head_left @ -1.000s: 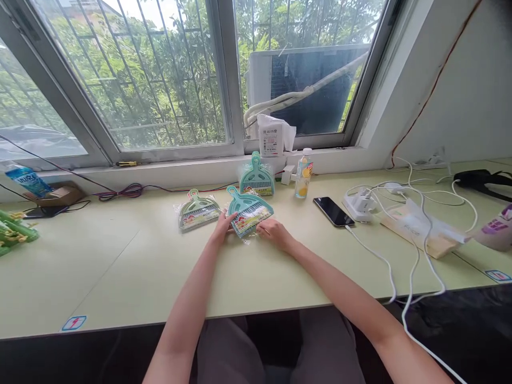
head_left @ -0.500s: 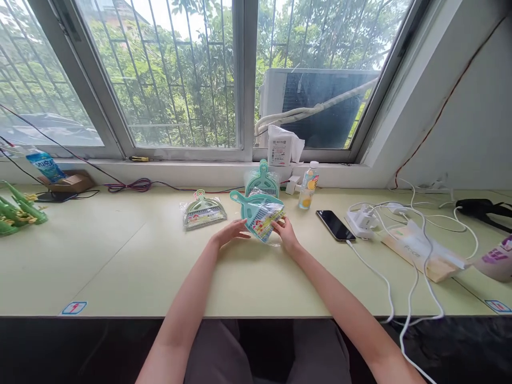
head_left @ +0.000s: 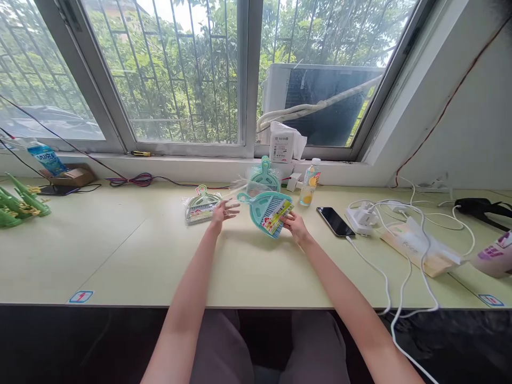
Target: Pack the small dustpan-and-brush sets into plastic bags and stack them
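**Dustpan (head_left: 259, 207) in right hand (head_left: 296, 225), left hand (head_left: 224, 212) wide**

Right pinches the label (head_left: 276, 214) edge, handle leftward, probably to leave the front readable. From here, it's tilted over the worktop (head_left: 160, 266), stack (head_left: 264, 177) behind. Left's fingers spread near the bagged set (head_left: 202, 208).

I'm seeing a teal dustpan-and-brush set (head_left: 267, 210), printed card (head_left: 277, 216) showing. It's tilting near mid-table (head_left: 256, 272), handle (head_left: 248, 199) pointing left.
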Demonstrator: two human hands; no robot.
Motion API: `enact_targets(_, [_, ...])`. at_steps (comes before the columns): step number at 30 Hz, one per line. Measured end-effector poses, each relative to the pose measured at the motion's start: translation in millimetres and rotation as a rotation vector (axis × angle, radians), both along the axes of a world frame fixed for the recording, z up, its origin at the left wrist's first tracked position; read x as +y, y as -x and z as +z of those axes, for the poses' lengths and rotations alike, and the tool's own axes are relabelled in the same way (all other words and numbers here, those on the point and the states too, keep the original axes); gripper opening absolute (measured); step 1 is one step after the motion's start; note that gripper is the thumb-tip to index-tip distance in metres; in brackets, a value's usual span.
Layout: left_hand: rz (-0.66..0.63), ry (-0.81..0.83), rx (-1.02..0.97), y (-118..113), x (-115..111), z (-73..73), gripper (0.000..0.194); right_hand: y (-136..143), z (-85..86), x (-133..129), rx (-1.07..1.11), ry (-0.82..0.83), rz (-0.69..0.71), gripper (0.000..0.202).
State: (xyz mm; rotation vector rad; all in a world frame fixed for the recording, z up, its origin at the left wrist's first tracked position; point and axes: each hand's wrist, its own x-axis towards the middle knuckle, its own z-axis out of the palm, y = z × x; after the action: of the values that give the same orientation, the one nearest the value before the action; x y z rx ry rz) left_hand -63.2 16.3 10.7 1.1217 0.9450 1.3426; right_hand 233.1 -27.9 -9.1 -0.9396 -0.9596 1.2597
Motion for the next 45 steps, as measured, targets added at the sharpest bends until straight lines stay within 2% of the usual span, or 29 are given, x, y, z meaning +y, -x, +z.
enact_targets(3, [0.291,-0.008,-0.128,20.2,5.6,1.9,0.051,-16.6,-5.0,6.6,0.075,0.010,-0.121,0.038])
enact_targets(5, [0.320,0.072,-0.164,26.2,7.5,2.2,0.058,-23.3,-8.6,10.4,0.125,0.008,-0.183,0.037])
enact_targets(7, [0.175,0.113,-0.134,21.8,4.7,3.8,0.065,-24.9,-11.5,12.4,0.148,0.007,-0.211,0.037])
enact_targets(12, [-0.402,0.045,0.055,-22.6,-22.4,10.1,0.078,-13.7,-10.8,8.2,0.131,0.005,-0.156,0.036])
enact_targets(15, [-0.539,0.075,0.155,-49.1,-35.9,6.6,0.070,-3.1,-5.3,0.5,0.075,0.007,-0.043,0.033])
enact_targets(17, [-0.504,0.072,0.183,-58.7,-37.1,0.6,0.063,3.2,-1.5,-5.4,0.008,0.034,0.081,0.030])
enact_targets(20, [-0.294,0.096,0.185,-59.7,-28.5,-9.1,0.051,8.2,2.8,-12.3,-0.148,0.148,0.303,0.026])
enact_targets(22, [-0.168,0.124,0.173,-54.6,-20.0,-14.3,0.044,6.5,4.5,-13.2,-0.240,0.220,0.361,0.031])
enact_targets(24, [-0.100,0.157,0.163,-48.6,-12.5,-18.2,0.041,-0.1,5.5,-10.1,-0.236,0.223,0.253,0.035])
enact_targets(27, [-0.048,0.220,0.178,-42.0,-5.3,-22.3,0.040,-17.9,5.5,0.0,-0.038,0.170,-0.114,0.038])
enact_targets(29, [-0.046,0.237,0.190,-40.2,-3.5,-23.5,0.042,-30.7,4.7,7.0,0.067,0.174,-0.306,0.043])
enact_targets(31, [-0.066,0.231,0.197,-40.5,-4.2,-23.3,0.045,-38.8,3.4,10.9,0.060,0.189,-0.396,0.046])
enact_targets(34, [-0.092,0.218,0.229,-45.0,-9.8,-20.9,0.051,-33.2,1.8,7.4,-0.171,0.131,-0.444,0.050])
enact_targets(38, [-0.180,0.161,0.290,-58.6,-21.8,-18.7,0.057,5.4,1.4,-11.0,-0.761,-0.174,-0.477,0.046])
enact_targets(41, [-0.263,0.067,0.304,-69.2,-28.0,-19.8,0.054,35.9,1.7,-22.4,-1.120,-0.366,-0.331,0.037])
enact_targets(45, [-0.310,-0.028,0.310,-74.2,-29.1,-21.7,0.049,54.6,4.9,-21.2,-1.442,-0.337,-0.237,0.032])
